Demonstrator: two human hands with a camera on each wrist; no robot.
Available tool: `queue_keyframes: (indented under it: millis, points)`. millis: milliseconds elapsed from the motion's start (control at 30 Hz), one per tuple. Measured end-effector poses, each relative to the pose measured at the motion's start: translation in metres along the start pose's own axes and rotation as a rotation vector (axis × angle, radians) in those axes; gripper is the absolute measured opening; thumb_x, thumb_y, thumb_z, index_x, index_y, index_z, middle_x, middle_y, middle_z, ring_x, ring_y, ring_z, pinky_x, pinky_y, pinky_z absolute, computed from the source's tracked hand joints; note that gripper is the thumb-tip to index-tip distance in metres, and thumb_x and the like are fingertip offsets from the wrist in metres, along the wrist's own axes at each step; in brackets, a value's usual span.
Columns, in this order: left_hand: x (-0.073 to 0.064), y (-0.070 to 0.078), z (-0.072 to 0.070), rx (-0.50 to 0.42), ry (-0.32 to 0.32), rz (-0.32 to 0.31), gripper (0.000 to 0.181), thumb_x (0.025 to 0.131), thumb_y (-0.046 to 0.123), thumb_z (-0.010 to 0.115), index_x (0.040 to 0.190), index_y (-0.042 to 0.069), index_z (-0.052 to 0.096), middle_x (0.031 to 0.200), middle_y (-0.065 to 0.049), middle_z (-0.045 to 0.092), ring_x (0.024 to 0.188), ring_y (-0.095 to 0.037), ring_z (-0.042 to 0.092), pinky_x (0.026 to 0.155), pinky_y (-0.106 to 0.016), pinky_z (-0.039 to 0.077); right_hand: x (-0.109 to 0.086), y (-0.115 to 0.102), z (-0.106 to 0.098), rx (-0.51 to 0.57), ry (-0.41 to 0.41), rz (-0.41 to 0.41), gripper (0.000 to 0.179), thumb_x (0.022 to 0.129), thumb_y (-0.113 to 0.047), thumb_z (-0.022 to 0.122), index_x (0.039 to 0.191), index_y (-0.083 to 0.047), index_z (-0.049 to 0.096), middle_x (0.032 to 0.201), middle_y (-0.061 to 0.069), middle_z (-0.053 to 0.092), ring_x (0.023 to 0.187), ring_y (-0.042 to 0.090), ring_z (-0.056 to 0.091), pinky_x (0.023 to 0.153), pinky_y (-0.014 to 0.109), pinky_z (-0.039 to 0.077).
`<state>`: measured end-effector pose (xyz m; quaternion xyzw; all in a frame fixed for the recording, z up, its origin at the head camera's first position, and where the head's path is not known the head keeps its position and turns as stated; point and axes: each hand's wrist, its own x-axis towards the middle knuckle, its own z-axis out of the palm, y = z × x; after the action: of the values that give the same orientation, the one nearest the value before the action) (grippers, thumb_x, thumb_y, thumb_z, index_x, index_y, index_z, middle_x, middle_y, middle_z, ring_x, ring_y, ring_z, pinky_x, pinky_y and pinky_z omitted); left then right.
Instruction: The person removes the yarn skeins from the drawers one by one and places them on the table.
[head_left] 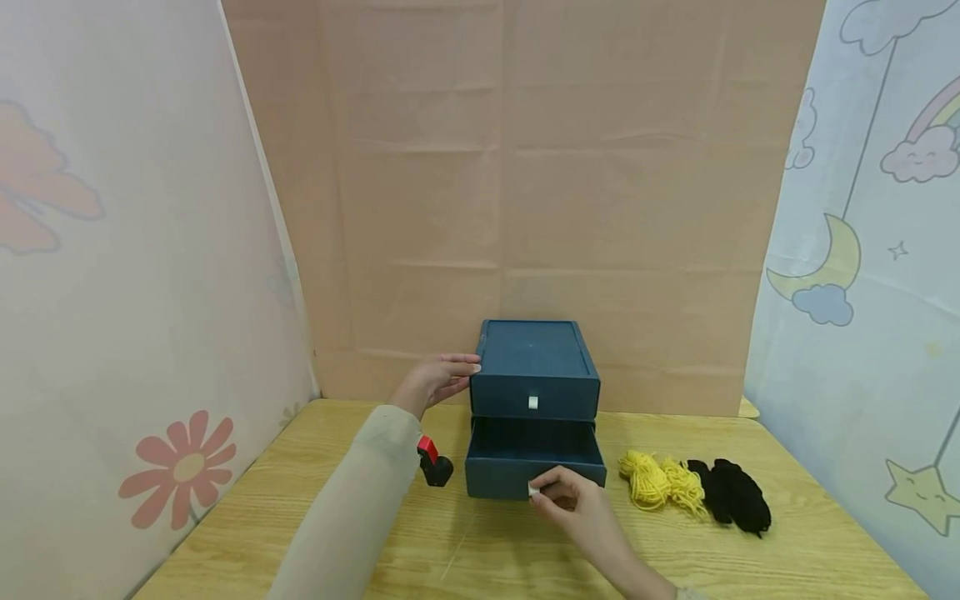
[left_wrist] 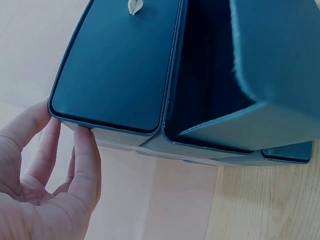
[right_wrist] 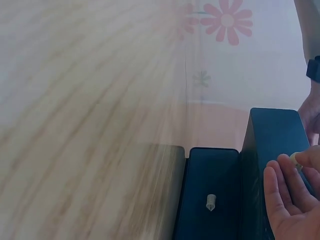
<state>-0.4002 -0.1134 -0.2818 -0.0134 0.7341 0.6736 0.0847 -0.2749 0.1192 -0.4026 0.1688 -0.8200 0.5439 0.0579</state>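
Observation:
A dark blue drawer cabinet (head_left: 536,346) stands on the table, with one drawer (head_left: 495,479) pulled out below the closed top drawer (left_wrist: 115,65). My right hand (head_left: 573,508) pinches the small white pull tab (right_wrist: 296,161) on the front of that pulled-out drawer between thumb and fingers. The inside of the drawer looks dark in the head view. Fingers extended, my left hand (head_left: 442,379) touches the cabinet's left side near its top front edge. Under the pulled-out drawer, the right wrist view shows a closed lower drawer (right_wrist: 210,175) with its own white tab (right_wrist: 211,202).
A yellow yarn bundle (head_left: 652,479) and a black yarn bundle (head_left: 735,496) lie on the wooden table (head_left: 810,558) right of the cabinet. Brown paper (head_left: 420,208) hangs behind it. Beside the left sleeve shows a black and red device (head_left: 433,462).

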Motion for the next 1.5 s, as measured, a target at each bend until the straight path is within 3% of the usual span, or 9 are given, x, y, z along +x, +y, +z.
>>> queue_keyframes:
  millis: [367,600,767,933,1333,1500]
  points:
    - [0.001,0.0,-0.001,-0.003,-0.012,0.001,0.026,0.09,0.017,0.069,0.116,0.013,0.071,0.109,-0.004,0.065,0.089,-0.014,0.059,0.102,-0.031,0.048,0.022,0.008,0.002,0.061,0.114,0.059,0.015,0.087,-0.014,0.072,0.099,-0.006,0.069,0.09,0.018,0.072,0.069,0.017,0.064,0.065,0.031,0.058]
    - [0.001,0.0,-0.001,0.003,-0.009,0.001,0.026,0.09,0.016,0.07,0.116,0.013,0.071,0.106,-0.003,0.065,0.088,-0.014,0.059,0.09,-0.023,0.053,0.035,0.015,0.004,0.08,0.165,0.072,0.012,0.087,-0.01,0.071,0.098,-0.008,0.069,0.092,0.016,0.071,0.077,0.027,0.067,0.067,0.031,0.058]
    - [0.001,0.001,-0.001,-0.008,-0.021,0.003,0.027,0.09,0.014,0.069,0.117,0.012,0.07,0.11,-0.003,0.065,0.09,-0.013,0.059,0.101,-0.031,0.049,0.044,0.02,0.005,0.068,0.206,0.055,0.01,0.087,-0.009,0.071,0.096,-0.01,0.069,0.089,0.012,0.072,0.081,0.032,0.067,0.07,0.037,0.059]
    - [0.001,0.001,0.0,0.002,-0.028,0.005,0.027,0.09,0.014,0.069,0.117,0.012,0.07,0.111,-0.003,0.064,0.09,-0.014,0.058,0.101,-0.03,0.049,0.053,0.024,0.006,0.038,0.241,0.034,0.008,0.087,-0.01,0.071,0.094,-0.013,0.07,0.086,0.009,0.072,0.078,0.028,0.067,0.07,0.042,0.058]
    - [0.001,0.0,0.0,-0.005,-0.023,0.008,0.027,0.09,0.013,0.069,0.117,0.012,0.07,0.11,-0.003,0.064,0.09,-0.014,0.057,0.099,-0.029,0.05,0.064,0.03,0.008,-0.016,0.283,0.001,0.008,0.086,-0.012,0.072,0.094,-0.011,0.07,0.083,0.006,0.072,0.073,0.023,0.067,0.063,0.027,0.056]
    - [0.003,-0.001,0.0,-0.009,-0.028,0.014,0.027,0.091,0.013,0.068,0.118,0.011,0.069,0.111,-0.003,0.063,0.09,-0.014,0.057,0.102,-0.032,0.048,0.063,0.029,0.008,-0.019,0.283,-0.002,0.008,0.086,-0.014,0.073,0.093,-0.013,0.07,0.083,0.005,0.072,0.072,0.023,0.066,0.063,0.028,0.056]
